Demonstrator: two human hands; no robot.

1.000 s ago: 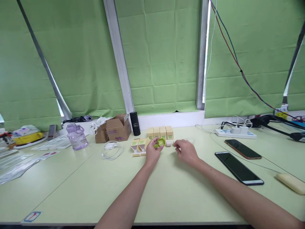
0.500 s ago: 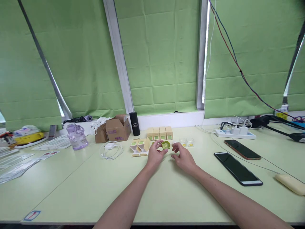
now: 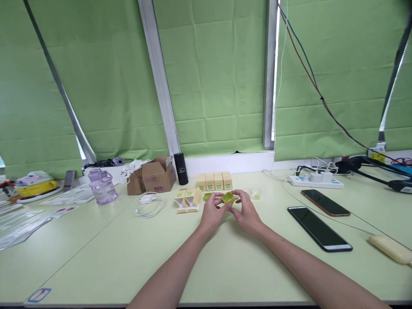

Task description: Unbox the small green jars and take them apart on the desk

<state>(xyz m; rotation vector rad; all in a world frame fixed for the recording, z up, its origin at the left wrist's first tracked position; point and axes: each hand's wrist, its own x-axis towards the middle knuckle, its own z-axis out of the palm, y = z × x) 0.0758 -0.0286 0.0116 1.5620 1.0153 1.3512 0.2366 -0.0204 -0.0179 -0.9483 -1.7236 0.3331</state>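
Both my hands meet over the middle of the pale green table [image 3: 128, 257]. My left hand [image 3: 212, 212] pinches a small green cap-like piece [image 3: 228, 197], and my right hand [image 3: 246, 212] closes in on its other side, fingertips touching it. A second green piece [image 3: 207, 196] lies on the table just left of my left hand. Behind my hands stands a row of small cream boxes [image 3: 214, 181]. Open cream boxes [image 3: 188, 199] lie to the left. A small clear piece with a yellow dot [image 3: 255, 195] sits to the right.
A cardboard box [image 3: 154, 176], a black cylinder [image 3: 180, 168], a white cable [image 3: 149, 205] and a purple jug [image 3: 103, 186] sit at the left. Two phones [image 3: 318, 227] [image 3: 325, 202], a power strip [image 3: 315, 181] and a cream case [image 3: 391, 249] lie at the right.
My left hand carried the green piece rightward and nearer. My right hand drew back from the small items on the table and closed onto the piece.
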